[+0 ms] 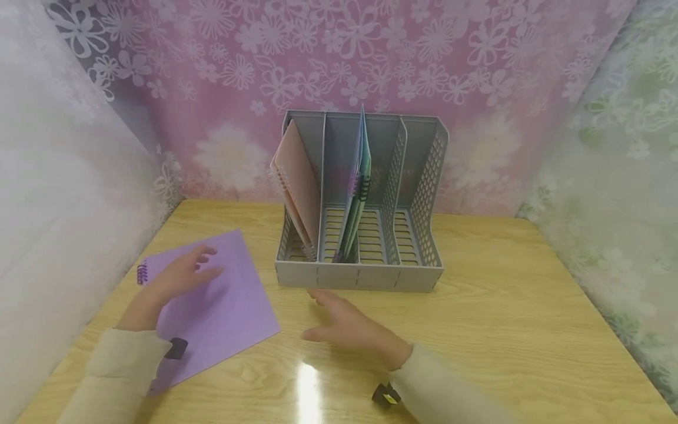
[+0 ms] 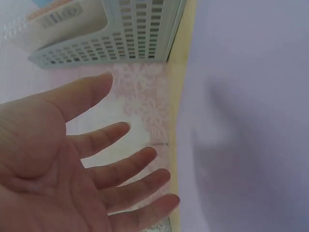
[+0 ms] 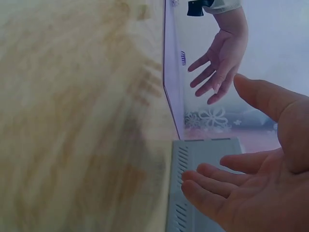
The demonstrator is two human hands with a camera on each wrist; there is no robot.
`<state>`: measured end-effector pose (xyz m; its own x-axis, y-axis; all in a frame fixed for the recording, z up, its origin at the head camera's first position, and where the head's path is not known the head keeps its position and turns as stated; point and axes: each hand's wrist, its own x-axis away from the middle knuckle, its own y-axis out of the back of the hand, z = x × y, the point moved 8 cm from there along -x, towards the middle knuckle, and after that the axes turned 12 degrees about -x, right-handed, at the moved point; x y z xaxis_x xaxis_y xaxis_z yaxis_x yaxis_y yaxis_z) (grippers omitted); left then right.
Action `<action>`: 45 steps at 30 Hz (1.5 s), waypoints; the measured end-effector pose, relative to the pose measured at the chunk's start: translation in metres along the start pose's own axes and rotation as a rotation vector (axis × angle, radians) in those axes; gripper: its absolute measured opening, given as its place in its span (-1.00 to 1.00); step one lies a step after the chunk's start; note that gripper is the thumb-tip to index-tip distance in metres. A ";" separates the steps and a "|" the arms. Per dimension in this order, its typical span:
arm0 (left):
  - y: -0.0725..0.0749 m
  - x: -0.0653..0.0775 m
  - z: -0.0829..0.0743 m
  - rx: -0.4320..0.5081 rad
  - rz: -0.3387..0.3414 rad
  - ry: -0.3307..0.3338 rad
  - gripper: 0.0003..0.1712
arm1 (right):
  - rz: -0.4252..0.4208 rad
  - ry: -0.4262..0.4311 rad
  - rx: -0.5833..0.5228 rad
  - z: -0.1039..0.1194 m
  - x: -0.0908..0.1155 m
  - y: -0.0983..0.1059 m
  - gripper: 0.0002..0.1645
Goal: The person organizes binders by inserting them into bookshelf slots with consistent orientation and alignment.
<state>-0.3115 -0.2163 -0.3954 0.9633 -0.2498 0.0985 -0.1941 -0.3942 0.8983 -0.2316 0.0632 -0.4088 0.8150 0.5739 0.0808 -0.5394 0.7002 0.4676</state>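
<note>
A purple spiral notebook (image 1: 233,294) lies flat at the left of the table, its purple coil at the far left corner. My left hand (image 1: 182,275) hovers over it with fingers spread and nothing held; in the left wrist view the notebook's cover (image 2: 256,96) carries the hand's shadow. My right hand (image 1: 346,324) is held above the table in front of the grey file rack (image 1: 360,277), fingers extended, nothing in the grasp. In the rack, a pink spiral notebook (image 1: 299,182) leans in the leftmost slot, and thin blue and green notebooks (image 1: 362,176) stand further right.
The wooden table (image 1: 492,306) runs under everything, with a bright reflection near its front edge. Behind the rack hangs a pink flowered cloth (image 1: 228,76), and pale flowered sheets (image 1: 609,194) enclose the sides. The rack's rightmost slot (image 1: 410,235) shows its slotted floor.
</note>
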 end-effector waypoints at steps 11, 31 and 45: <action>0.006 0.006 0.027 0.024 0.061 0.110 -0.11 | 0.035 0.011 -0.027 0.005 -0.010 -0.024 0.01; 0.008 0.010 0.064 -0.016 0.041 0.209 -0.11 | 0.004 -0.164 -0.465 -0.008 -0.029 -0.035 -0.09; 0.013 0.021 0.074 -0.033 0.033 0.313 -0.08 | 0.000 -0.174 -0.595 -0.014 -0.042 -0.044 -0.14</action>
<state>-0.3074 -0.2923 -0.4132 0.9679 0.0245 0.2501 -0.2248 -0.3599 0.9055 -0.2450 0.0147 -0.4454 0.8103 0.5315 0.2467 -0.5243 0.8456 -0.0998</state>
